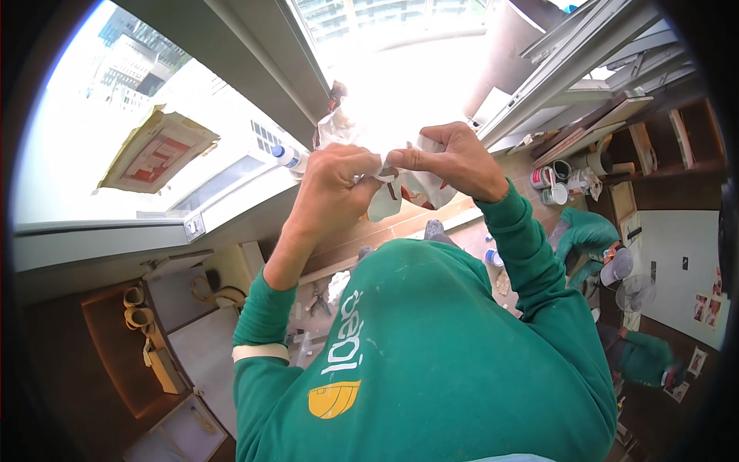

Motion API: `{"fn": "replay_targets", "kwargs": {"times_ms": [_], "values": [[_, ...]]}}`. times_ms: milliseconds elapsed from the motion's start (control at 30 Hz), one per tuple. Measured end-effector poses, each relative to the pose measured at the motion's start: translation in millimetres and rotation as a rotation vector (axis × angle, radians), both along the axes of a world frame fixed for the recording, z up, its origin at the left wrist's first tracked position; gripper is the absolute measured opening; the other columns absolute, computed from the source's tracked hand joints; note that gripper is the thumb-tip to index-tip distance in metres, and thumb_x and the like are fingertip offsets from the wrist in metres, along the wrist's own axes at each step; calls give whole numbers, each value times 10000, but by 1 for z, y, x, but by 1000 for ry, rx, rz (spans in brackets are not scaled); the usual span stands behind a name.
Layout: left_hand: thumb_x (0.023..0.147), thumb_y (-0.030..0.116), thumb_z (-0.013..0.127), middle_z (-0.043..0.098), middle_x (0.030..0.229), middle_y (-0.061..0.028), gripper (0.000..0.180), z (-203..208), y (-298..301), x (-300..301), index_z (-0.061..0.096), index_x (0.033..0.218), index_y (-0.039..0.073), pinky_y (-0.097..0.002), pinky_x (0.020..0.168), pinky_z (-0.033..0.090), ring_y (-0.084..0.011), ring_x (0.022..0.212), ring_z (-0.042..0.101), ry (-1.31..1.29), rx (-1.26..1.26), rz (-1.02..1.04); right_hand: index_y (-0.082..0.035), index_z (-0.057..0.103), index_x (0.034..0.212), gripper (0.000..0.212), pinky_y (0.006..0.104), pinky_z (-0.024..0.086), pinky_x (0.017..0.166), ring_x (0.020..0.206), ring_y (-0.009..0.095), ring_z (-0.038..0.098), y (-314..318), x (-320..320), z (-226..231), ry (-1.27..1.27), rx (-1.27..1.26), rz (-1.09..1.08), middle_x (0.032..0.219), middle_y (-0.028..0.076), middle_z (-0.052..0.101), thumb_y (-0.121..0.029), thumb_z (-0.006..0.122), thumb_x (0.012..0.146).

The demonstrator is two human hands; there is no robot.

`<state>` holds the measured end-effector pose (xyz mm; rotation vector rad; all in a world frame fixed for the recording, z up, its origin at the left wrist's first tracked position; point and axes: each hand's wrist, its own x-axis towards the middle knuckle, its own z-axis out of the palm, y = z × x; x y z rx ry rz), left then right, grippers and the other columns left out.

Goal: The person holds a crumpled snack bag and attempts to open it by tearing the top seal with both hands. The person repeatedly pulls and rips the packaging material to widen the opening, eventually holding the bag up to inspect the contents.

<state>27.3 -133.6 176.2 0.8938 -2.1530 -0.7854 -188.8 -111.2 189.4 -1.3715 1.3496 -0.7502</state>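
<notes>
Both of my hands are raised in front of my chest and pinch a thin, whitish see-through plastic bag (431, 188) with reddish marks. My left hand (332, 183) has its fingers closed on the bag's upper edge. Close beside it, my right hand (459, 160) grips the same edge between thumb and curled fingers. The lower part of the bag hangs below the hands. Strong window light washes out its top, and its contents cannot be made out. A white bottle with a blue cap (286, 157) lies on the sill just left of my left hand.
Window frames (566, 61) rise on both sides. A taped paper sheet (158, 150) is on the left pane. Paint cans (553, 192) stand at right, near a co-worker in green (583, 235); another person (645, 358) is farther back. Tools and debris (314, 300) lie below on the floor.
</notes>
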Motion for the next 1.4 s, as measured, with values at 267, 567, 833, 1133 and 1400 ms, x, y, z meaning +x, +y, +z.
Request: {"fn": "replay_targets", "kwargs": {"times_ms": [267, 567, 833, 1133, 1400], "values": [[840, 59, 710, 567, 604, -37, 128, -1, 30, -12, 666, 753, -25, -256, 514, 377, -46, 586, 476, 137, 266, 91, -95, 700, 849, 172, 314, 466, 525, 543, 182, 591, 32, 5, -33, 231, -942, -146, 724, 74, 664, -9, 674, 702], [900, 48, 655, 694, 852, -67, 109, -14, 74, -19, 707, 973, -15, -234, 637, 460, -85, 722, 598, 421, 531, -75, -20, 664, 1031, 373, 279, 457, 559, 692, 172, 664, 79, -1, -44, 363, -1270, -45, 885, 41, 688, 47, 694, 666], [936, 75, 646, 633, 733, 36, 113, -22, 79, -42, 704, 897, -14, -193, 570, 387, -22, 652, 493, 511, 633, 189, -12, 650, 1069, 438, 303, 479, 594, 726, 185, 662, 70, -1, -59, 390, -1267, -72, 917, 42, 687, 89, 669, 644], [946, 87, 652, 634, 756, 4, 113, -40, 79, -54, 681, 965, -21, -203, 567, 418, -41, 663, 516, 658, 556, 365, -5, 650, 1059, 429, 319, 531, 603, 730, 225, 680, 67, 9, -69, 324, -1197, -224, 895, 82, 699, 131, 621, 653], [955, 135, 654, 601, 723, 11, 151, -44, 83, -55, 673, 971, -14, -204, 507, 382, -37, 608, 481, 785, 554, 498, -17, 662, 1032, 353, 302, 570, 602, 709, 229, 705, 72, 31, -76, 144, -1015, -448, 826, 103, 710, 138, 611, 718]]}}
